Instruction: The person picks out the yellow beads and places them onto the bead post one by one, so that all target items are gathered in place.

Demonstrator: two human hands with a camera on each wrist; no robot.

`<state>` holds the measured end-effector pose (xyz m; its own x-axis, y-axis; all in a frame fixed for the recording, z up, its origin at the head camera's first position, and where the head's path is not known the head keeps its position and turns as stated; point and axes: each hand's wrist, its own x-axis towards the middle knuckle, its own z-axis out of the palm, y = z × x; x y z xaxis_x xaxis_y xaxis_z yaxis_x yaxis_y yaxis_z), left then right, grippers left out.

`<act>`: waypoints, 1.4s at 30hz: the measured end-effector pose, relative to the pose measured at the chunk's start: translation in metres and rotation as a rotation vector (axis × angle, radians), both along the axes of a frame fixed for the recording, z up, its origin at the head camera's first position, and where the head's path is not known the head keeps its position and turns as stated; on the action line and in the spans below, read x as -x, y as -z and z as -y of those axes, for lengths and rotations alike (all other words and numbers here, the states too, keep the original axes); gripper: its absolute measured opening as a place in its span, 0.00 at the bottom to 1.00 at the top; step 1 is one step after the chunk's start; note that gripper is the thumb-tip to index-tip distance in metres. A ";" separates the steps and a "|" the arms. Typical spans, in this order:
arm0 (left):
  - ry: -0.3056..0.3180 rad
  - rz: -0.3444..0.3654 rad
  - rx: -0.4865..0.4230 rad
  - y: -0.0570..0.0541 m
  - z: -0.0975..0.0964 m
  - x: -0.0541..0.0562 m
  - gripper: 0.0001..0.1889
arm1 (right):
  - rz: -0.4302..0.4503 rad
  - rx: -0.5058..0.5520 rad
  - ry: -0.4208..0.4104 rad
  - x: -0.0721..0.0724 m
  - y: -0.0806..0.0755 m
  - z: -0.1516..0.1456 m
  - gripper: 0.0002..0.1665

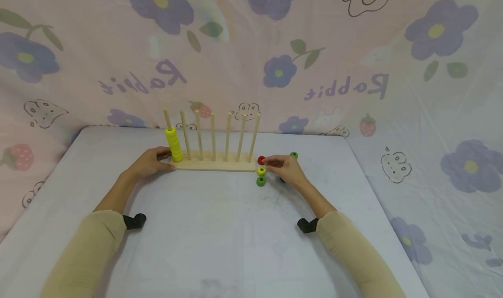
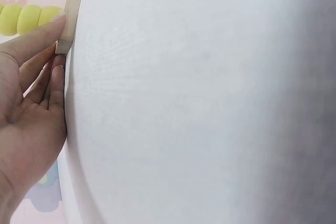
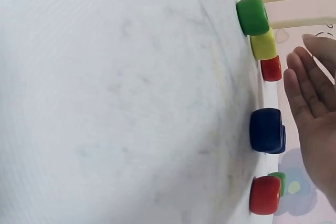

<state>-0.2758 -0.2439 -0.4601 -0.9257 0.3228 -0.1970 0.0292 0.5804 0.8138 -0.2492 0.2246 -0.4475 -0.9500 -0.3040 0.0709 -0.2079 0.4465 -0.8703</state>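
Observation:
In the head view my left hand [image 1: 151,161] grips the left end of a wooden peg rack [image 1: 220,165], thumb at the front edge. Several yellow beads [image 1: 173,145] are stacked on its leftmost peg; the other pegs are bare. The left wrist view shows the thumb against the base. My right hand [image 1: 286,167] is raised beside a red bead [image 1: 260,160], a yellow bead [image 1: 261,171] and a green bead [image 1: 261,181] lined up off the rack's right end. In the right wrist view its fingers are fairly straight, with no bead seen between them.
Behind my right hand lies another green bead [image 1: 294,154]. The right wrist view also shows blue beads [image 3: 266,130] and a second red bead [image 3: 265,195] on the white tabletop [image 1: 204,228]. A patterned cloth [image 1: 243,71] hangs behind the table.

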 end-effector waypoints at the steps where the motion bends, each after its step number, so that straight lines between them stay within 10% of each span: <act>1: 0.000 0.001 0.001 0.000 0.000 0.000 0.39 | 0.010 -0.014 0.000 0.000 0.000 0.000 0.14; 42: -0.013 0.012 0.016 -0.003 -0.002 -0.002 0.41 | 0.080 -0.352 0.002 0.009 0.004 0.007 0.18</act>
